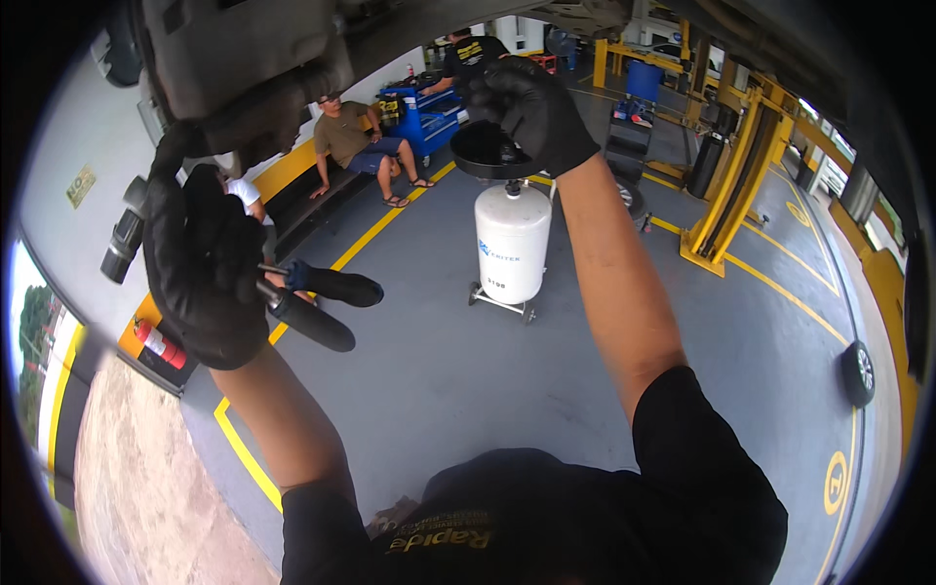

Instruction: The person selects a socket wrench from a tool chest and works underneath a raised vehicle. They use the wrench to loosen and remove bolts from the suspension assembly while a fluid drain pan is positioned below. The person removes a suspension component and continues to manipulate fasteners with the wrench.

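Observation:
My left hand (210, 273), in a black glove, is raised under the vehicle and closed round several hand tools. Two black tool handles (336, 286) with metal shanks stick out to its right. On its other side juts a dark cylindrical socket-like end (125, 239). My right hand (546, 117), also black-gloved, is lifted close to the vehicle's underside with its fingers curled in; what they hold, if anything, is hidden. Just below and behind those fingers appears the round black bowl (492, 168) of a white wheeled oil drain tank (513, 244).
Dark vehicle parts (244, 58) hang overhead. A person (353, 146) sits on a bench at the back left; another person (473, 54) stands by a blue tool cart (424, 122). A yellow lift post (736, 175) rises at right. A fire extinguisher (159, 343) stands left.

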Available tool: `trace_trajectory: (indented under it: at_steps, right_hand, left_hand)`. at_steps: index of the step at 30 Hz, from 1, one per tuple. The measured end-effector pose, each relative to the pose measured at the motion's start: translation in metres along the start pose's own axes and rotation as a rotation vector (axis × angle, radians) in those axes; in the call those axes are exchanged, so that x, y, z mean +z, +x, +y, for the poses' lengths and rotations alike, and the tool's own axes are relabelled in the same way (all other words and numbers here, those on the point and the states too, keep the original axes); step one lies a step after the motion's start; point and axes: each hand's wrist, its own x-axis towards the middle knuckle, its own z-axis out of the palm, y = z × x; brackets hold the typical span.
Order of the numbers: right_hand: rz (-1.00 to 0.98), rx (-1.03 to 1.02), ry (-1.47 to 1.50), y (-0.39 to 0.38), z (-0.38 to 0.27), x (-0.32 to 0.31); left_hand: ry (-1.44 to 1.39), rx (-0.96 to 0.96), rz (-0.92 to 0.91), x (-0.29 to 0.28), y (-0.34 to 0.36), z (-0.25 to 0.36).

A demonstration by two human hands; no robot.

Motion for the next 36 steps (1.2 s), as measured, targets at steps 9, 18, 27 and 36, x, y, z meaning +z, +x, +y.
trace_trajectory:
  at_steps: [9, 18, 27, 36]
  right_hand:
    - [0.178, 0.188, -0.511, -0.234, -0.11, -0.026]
    - [1.405, -0.227, -2.342, -0.36, -0.341, 0.175]
    - [0.545, 0.527, -3.807, -0.444, -0.49, 0.282]
    - [1.786, 1.023, -2.962, -0.456, -0.506, 0.29]
  left_hand:
    - [-1.695, -0.348, -0.451, 0.094, -0.034, -0.065]
    - [-2.133, -0.504, -0.751, 0.221, -0.059, -0.056]
    - [-2.304, -0.603, -0.964, 0.256, -0.072, -0.025]
    - [-2.326, -0.612, -1.168, 0.275, -0.077, 0.009]
